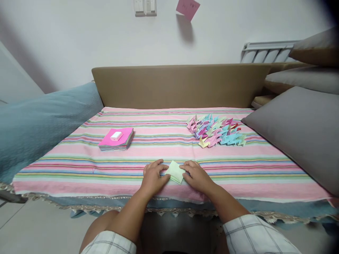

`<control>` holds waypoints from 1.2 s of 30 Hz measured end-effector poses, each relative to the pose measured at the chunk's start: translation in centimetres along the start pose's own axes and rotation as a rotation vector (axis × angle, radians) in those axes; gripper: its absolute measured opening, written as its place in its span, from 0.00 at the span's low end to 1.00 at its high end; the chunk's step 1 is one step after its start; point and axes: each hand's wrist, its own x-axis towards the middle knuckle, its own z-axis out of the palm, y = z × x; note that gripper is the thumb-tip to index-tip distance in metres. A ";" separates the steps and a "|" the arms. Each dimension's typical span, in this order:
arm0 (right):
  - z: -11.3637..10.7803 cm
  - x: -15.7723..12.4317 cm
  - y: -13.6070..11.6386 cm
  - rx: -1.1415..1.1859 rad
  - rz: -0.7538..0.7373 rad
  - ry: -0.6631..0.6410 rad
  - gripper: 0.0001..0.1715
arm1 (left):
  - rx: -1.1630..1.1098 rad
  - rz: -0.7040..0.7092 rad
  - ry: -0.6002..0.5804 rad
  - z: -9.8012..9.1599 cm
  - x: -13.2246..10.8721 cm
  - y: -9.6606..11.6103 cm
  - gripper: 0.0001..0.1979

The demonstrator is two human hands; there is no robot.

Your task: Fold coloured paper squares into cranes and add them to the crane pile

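Note:
A pale green folded paper (175, 171), roughly diamond-shaped with several layers at its near edge, lies on the striped cloth before me. My left hand (155, 176) pinches its left corner between thumb and fingers. On the opposite corner, my right hand (196, 176) has thumb and fingers closed in the same way. Farther right stands a cluster of folded paper cranes (217, 130) in pink, blue, yellow, green and purple. To the left is a stack of square coloured paper (112, 139), pink on top, with a small white and pink block (116, 136) resting on it.
The striped cloth (159, 141) covers the sofa seat, with a brown backrest (172, 86) behind. Grey cushions (304, 130) pile up at the right, and a blue-covered armrest (47, 120) bounds the left. The seat's lace-trimmed front edge lies close to my knees.

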 end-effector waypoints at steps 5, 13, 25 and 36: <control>0.2 0.0 -0.1 0.003 0.011 -0.002 0.22 | -0.027 -0.019 0.029 0.3 0.1 0.1 0.11; 0.5 0.0 -0.6 -0.032 0.029 0.018 0.23 | 0.024 -0.057 0.089 0.9 0.0 0.5 0.04; 1.3 0.4 -1.3 -0.042 0.024 0.055 0.17 | 0.087 -0.065 0.040 1.1 0.1 0.6 0.10; 1.8 0.5 -1.6 -0.069 0.049 0.082 0.17 | 0.051 -0.079 0.030 1.1 0.3 1.0 0.12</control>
